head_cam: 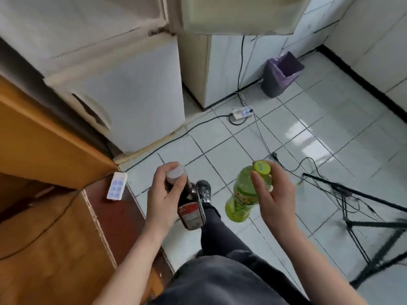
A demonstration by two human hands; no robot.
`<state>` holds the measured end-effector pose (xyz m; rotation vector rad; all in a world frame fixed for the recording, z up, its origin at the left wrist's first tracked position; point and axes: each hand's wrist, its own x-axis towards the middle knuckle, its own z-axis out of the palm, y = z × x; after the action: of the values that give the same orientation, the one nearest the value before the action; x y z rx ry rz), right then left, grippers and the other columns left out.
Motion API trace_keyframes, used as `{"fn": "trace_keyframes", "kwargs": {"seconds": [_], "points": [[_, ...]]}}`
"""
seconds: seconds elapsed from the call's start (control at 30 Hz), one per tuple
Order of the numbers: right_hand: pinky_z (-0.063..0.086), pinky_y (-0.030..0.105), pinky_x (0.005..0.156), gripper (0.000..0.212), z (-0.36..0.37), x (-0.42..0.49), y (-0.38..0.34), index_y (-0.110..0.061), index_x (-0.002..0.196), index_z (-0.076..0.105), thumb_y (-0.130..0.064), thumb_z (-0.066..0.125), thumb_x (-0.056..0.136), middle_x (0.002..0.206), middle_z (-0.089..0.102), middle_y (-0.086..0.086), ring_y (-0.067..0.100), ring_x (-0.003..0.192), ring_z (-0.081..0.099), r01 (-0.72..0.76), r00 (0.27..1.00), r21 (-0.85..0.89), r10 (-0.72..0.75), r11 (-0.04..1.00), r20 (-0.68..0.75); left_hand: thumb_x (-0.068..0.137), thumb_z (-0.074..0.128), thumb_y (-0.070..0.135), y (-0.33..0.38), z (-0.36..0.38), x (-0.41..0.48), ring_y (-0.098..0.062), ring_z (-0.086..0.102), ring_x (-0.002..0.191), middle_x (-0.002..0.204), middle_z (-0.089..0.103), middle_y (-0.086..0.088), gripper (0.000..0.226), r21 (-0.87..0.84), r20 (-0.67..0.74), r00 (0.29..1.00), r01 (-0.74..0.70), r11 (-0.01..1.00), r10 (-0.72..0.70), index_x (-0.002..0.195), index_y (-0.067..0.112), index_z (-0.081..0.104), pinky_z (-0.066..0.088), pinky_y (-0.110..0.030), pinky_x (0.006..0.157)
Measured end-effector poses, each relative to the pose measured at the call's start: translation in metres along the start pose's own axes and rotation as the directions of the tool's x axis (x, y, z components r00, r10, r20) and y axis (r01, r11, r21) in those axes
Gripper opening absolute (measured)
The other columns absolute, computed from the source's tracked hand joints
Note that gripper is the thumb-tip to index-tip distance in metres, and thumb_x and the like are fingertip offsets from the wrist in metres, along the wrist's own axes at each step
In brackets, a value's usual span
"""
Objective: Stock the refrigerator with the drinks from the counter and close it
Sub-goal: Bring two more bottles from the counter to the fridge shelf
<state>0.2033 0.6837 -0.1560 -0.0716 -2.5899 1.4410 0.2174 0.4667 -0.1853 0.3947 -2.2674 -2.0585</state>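
My left hand grips the neck of a dark brown bottle with a pale cap and a red label. My right hand holds a green bottle just under its yellow-green cap. Both bottles hang over the tiled floor in front of my legs. The white refrigerator stands ahead on the left, its lower door shut. Its upper door is swung open at the top of the view. The inside of the fridge is hidden.
A wooden counter runs along the left, with a white remote on a dark red surface. Cables and a power strip lie on the floor. A purple-lined bin stands by the wall. A black tripod spreads at the right.
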Motion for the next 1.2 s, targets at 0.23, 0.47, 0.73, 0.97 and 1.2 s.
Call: {"fn": "trace_keyframes", "kwargs": {"seconds": [0.23, 0.47, 0.73, 0.97, 1.2], "points": [[0.044, 0.019, 0.069, 0.016, 0.120, 0.145, -0.030, -0.028, 0.096, 0.055, -0.039, 0.053, 0.085, 0.085, 0.060, -0.012, 0.003, 0.080, 0.057, 0.037, 0.970, 0.120, -0.064, 0.992, 0.234, 0.086, 0.057, 0.034, 0.012, -0.063, 0.117, -0.003, 0.054, 0.113, 0.111, 0.062, 0.020, 0.024, 0.055, -0.287, 0.958, 0.011, 0.998, 0.005, 0.110, 0.032, 0.057, 0.041, -0.015, 0.096], [0.037, 0.010, 0.065, 0.021, 0.200, 0.282, -0.104, -0.029, 0.098, 0.052, -0.045, 0.047, 0.086, 0.086, 0.057, -0.016, -0.002, 0.079, 0.053, 0.220, 0.929, 0.198, -0.267, 0.955, 0.256, 0.091, 0.057, 0.043, 0.069, -0.119, 0.234, -0.009, 0.053, 0.119, 0.119, 0.059, 0.020, 0.025, 0.079, -0.490, 0.863, -0.102, 0.992, 0.127, 0.115, 0.038, 0.055, 0.043, -0.035, 0.104], [0.040, 0.014, 0.070, 0.027, 0.269, 0.368, -0.155, -0.026, 0.103, 0.055, -0.046, 0.047, 0.087, 0.091, 0.059, -0.012, 0.003, 0.084, 0.055, 0.218, 0.926, 0.248, -0.281, 0.944, 0.254, 0.087, 0.058, 0.046, 0.096, -0.160, 0.344, -0.001, 0.057, 0.107, 0.111, 0.061, 0.026, 0.025, 0.102, -0.504, 0.831, -0.214, 0.972, 0.236, 0.111, 0.047, 0.057, 0.044, -0.015, 0.092], [0.044, 0.023, 0.071, 0.024, 0.306, 0.435, -0.200, -0.025, 0.098, 0.058, -0.044, 0.048, 0.087, 0.087, 0.060, -0.012, 0.007, 0.082, 0.057, 0.311, 0.929, 0.245, -0.348, 0.918, 0.125, 0.084, 0.058, 0.047, 0.125, -0.183, 0.440, -0.007, 0.060, 0.108, 0.112, 0.064, 0.021, 0.025, 0.124, -0.374, 0.860, -0.325, 0.937, 0.348, 0.109, 0.051, 0.058, 0.047, -0.026, 0.094], [0.040, 0.013, 0.073, 0.010, 0.329, 0.501, -0.269, -0.033, 0.097, 0.054, -0.035, 0.047, 0.089, 0.090, 0.057, -0.013, 0.002, 0.081, 0.053, 0.462, 0.883, 0.285, -0.467, 0.840, -0.055, 0.086, 0.057, 0.040, 0.193, -0.215, 0.526, -0.002, 0.061, 0.105, 0.112, 0.064, 0.023, 0.029, 0.163, -0.304, 0.758, -0.555, 0.816, 0.577, 0.112, 0.052, 0.058, 0.047, -0.016, 0.088]]}}
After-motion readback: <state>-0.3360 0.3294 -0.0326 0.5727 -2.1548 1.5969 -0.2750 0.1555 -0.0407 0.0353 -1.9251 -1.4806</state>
